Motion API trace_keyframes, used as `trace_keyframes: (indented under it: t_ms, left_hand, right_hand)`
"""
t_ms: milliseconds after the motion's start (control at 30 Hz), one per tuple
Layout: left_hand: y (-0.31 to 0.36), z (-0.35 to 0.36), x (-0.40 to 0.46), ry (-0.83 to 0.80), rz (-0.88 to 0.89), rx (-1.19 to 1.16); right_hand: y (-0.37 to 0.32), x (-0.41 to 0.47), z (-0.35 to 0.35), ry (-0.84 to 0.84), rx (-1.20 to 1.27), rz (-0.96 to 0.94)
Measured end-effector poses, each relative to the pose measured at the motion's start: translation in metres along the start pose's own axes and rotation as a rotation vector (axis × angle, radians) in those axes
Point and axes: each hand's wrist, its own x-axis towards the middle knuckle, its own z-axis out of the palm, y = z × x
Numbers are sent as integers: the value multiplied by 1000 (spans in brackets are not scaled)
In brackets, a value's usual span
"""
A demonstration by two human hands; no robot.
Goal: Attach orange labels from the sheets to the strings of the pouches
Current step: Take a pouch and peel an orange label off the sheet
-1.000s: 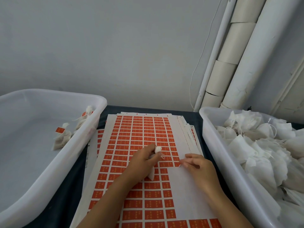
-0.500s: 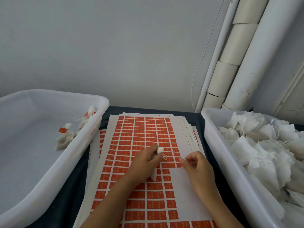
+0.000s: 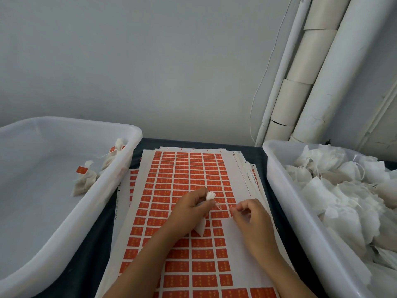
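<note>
Orange labels under both hands, head view.

I see my left hand (image 3: 189,208) holding a white pouch (image 3: 202,220) over the top label sheet (image 3: 182,190), grip curled round its neck, its string (image 3: 218,205) trailing toward my right hand (image 3: 250,220). That hand's grip pinches a small orange label (image 3: 231,209) at its fingertips, just beside the string. Sheets lie stacked on the dark tabletop (image 3: 86,254). Left tub (image 3: 120,168) holds labelled pouches (image 3: 84,181); right tub (image 3: 279,179) is heaped with unlabelled pouches (image 3: 343,190).
</note>
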Motion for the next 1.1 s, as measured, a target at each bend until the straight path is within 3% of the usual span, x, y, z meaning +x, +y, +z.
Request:
trace_keyframes:
  t_ms: [100, 233, 467, 700, 933, 1100]
  left_hand:
    - [3, -1, 0, -1, -12, -43]
    - [6, -3, -1, 20, -39, -122]
    - [10, -6, -2, 2, -47, -184]
    - [9, -7, -2, -4, -43, -147]
    - [9, -9, -1, -10, -86, -178]
    - [10, -10, -1, 5, -91, -188]
  right_hand:
    - [-3, -1, -2, 38, 151, -2]
    - [-7, 4, -13, 220, 320, -17]
    - [-30, 29, -25, 111, 646, 83]
    - [-35, 30, -3, 60, 686, 88]
    - [-27, 24, 1, -85, 541, 46]
    - [-24, 24, 2, -87, 461, 29]
